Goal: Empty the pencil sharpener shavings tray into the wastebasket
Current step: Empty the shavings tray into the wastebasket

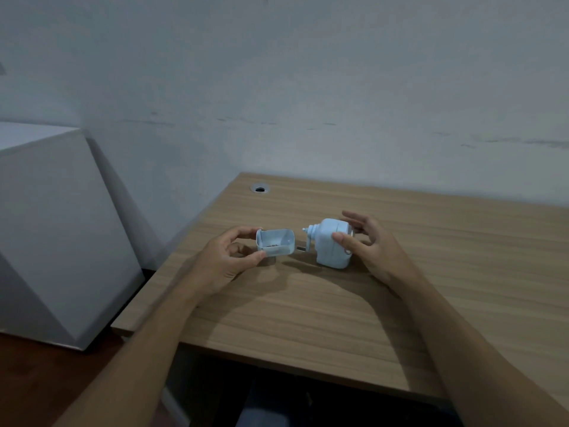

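A: Where is the shavings tray [275, 242] seen?

B: It is held clear of the pencil sharpener [334, 243], just to its left, over the wooden surface [308, 303]. It is pinched by the left hand [228, 257]: fingertips are laid on the far upper edge, the thumb is pressed against the near lower corner. The open side is turned toward the camera, and a small dark heap of shavings is seen lying along its lower wall.

A: And the sharpener body?

B: It is stood on the surface, pale blue, with its crank end pointed left toward the tray. A narrow gap is noted between the two (no contact is visible).

A: The right hand [366, 241]?

B: It is cupped loosely around the sharpener's right side. The thumb is laid on the front face; the fingers are spread apart behind and beside the body, not closed on it. Whether those fingers are touching the plastic cannot be told.

A: Surroundings?

B: A round cable grommet [260, 188] is set into the surface near its far left corner. A large white box-like form [55, 229] is seen on the floor to the left, beside the surface. Whether it is the wastebasket cannot be told. A scuffed grey wall [308, 72] is seen behind.
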Demonstrator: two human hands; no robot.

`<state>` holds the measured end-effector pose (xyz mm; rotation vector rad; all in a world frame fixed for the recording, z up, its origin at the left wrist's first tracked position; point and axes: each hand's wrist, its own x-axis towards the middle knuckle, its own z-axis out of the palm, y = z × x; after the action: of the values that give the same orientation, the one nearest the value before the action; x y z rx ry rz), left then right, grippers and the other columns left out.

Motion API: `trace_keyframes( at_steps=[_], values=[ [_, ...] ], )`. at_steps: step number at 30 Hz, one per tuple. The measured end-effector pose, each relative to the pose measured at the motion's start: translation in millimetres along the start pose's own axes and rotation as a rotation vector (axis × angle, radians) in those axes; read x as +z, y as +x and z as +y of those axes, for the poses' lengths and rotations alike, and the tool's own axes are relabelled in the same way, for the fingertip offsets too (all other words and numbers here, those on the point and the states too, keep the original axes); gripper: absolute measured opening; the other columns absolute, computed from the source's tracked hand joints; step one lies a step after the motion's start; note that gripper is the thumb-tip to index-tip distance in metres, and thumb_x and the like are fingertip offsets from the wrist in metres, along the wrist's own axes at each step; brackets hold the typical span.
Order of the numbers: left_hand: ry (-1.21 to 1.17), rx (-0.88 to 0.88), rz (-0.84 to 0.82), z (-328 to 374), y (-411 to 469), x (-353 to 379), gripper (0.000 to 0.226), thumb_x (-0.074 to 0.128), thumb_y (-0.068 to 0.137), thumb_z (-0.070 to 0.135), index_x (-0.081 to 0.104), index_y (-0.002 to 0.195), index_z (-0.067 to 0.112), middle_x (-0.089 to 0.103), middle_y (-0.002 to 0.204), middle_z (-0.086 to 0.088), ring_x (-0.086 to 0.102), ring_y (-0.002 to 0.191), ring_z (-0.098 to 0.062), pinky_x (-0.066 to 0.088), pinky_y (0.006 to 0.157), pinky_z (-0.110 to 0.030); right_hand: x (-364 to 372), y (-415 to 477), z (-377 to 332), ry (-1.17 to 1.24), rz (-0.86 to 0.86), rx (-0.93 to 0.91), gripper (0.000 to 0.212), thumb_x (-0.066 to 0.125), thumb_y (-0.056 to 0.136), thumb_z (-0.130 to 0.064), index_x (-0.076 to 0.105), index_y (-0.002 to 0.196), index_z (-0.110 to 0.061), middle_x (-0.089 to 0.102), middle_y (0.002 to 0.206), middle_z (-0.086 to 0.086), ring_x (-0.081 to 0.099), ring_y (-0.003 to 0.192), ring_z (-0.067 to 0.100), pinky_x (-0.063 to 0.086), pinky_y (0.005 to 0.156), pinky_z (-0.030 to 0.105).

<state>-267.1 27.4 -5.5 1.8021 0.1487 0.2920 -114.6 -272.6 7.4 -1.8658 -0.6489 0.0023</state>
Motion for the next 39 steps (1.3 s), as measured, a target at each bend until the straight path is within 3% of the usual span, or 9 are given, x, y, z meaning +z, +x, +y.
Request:
trace_keyframes(
  at_steps=[3, 6, 9, 15, 23, 27, 30, 34, 39],
  values=[
    [0.004, 0.005, 0.003, 4, -3, -3, 0.05, 0.085, 0.097, 0.018, 0.069, 0.144, 0.026, 0.08, 0.107, 0.001, 0.073, 0.067, 0.003, 0.054, 0.06, -0.014, -2, 9, -24, -0.028, -0.001, -0.072, 0.101, 0.079, 0.068, -0.087, 0.064, 0.153, -0.034, 0.072, 0.146, -0.018, 0.061, 0.141, 0.001, 0.055, 0.11, 0.029],
    [-0.002, 0.008, 0.005, 9, -6, -15, 0.049, 0.085, 0.097, 0.021, 0.069, 0.143, 0.029, 0.08, 0.104, 0.003, 0.069, 0.06, 0.003, 0.051, 0.055, -0.015, 1, 19, -56, -0.124, -0.081, -0.132, 0.089, 0.079, 0.074, -0.083, 0.065, 0.15, -0.038, 0.068, 0.149, -0.023, 0.058, 0.144, 0.0, 0.052, 0.119, 0.035],
    [-0.001, 0.051, 0.062, 17, -14, -30, 0.048, 0.088, 0.094, 0.024, 0.073, 0.139, 0.032, 0.083, 0.095, 0.006, 0.068, 0.069, -0.002, 0.053, 0.062, -0.023, 13, 22, -86, -0.201, -0.183, -0.138, 0.079, 0.084, 0.079, -0.077, 0.063, 0.149, -0.048, 0.061, 0.156, -0.028, 0.058, 0.142, 0.007, 0.052, 0.116, 0.036],
    [0.091, 0.128, 0.139, 37, -40, -75, 0.047, 0.084, 0.098, 0.016, 0.071, 0.142, 0.027, 0.079, 0.127, 0.0, 0.073, 0.088, -0.009, 0.056, 0.068, -0.031, 65, 19, -126, -0.23, -0.335, -0.264, 0.075, 0.089, 0.086, -0.059, 0.064, 0.153, -0.037, 0.063, 0.156, -0.024, 0.061, 0.132, -0.003, 0.051, 0.115, 0.026],
    [0.173, 0.123, 0.231, 45, -107, -147, 0.049, 0.088, 0.093, 0.032, 0.072, 0.139, 0.037, 0.084, 0.116, -0.001, 0.074, 0.093, -0.011, 0.057, 0.073, -0.03, 162, 1, -161, -0.119, -0.472, -0.342, 0.06, 0.087, 0.091, -0.055, 0.071, 0.145, -0.033, 0.078, 0.132, -0.018, 0.075, 0.119, 0.001, 0.064, 0.105, 0.032],
    [0.193, 0.112, 0.273, 37, -150, -185, 0.046, 0.087, 0.095, 0.023, 0.073, 0.137, 0.036, 0.081, 0.123, 0.0, 0.074, 0.092, -0.01, 0.058, 0.068, -0.024, 209, -20, -182, -0.095, -0.508, -0.358, 0.054, 0.083, 0.095, -0.05, 0.069, 0.145, -0.032, 0.078, 0.131, -0.019, 0.076, 0.114, 0.0, 0.065, 0.097, 0.023],
    [0.195, 0.077, 0.313, 26, -186, -212, 0.046, 0.086, 0.096, 0.017, 0.073, 0.138, 0.03, 0.08, 0.123, 0.001, 0.073, 0.088, -0.009, 0.055, 0.065, -0.021, 247, -41, -195, -0.077, -0.546, -0.381, 0.054, 0.084, 0.095, -0.049, 0.069, 0.144, -0.031, 0.077, 0.131, -0.019, 0.077, 0.113, 0.001, 0.067, 0.099, 0.03],
    [0.201, 0.02, 0.347, 7, -232, -238, 0.047, 0.087, 0.096, 0.021, 0.073, 0.139, 0.032, 0.081, 0.1, 0.017, 0.069, 0.08, -0.004, 0.052, 0.068, -0.025, 295, -66, -203, -0.004, -0.599, -0.368, 0.052, 0.086, 0.096, -0.044, 0.071, 0.143, -0.028, 0.08, 0.131, -0.017, 0.079, 0.113, 0.006, 0.067, 0.102, 0.037],
    [0.137, -0.069, 0.391, -30, -287, -265, 0.046, 0.089, 0.093, 0.025, 0.075, 0.134, 0.038, 0.075, 0.086, -0.024, 0.058, 0.069, -0.011, 0.043, 0.066, -0.027, 354, -103, -199, 0.043, -0.686, -0.327, 0.05, 0.086, 0.096, -0.042, 0.072, 0.142, -0.027, 0.081, 0.131, -0.014, 0.081, 0.114, 0.01, 0.066, 0.104, 0.042]
  ],
)
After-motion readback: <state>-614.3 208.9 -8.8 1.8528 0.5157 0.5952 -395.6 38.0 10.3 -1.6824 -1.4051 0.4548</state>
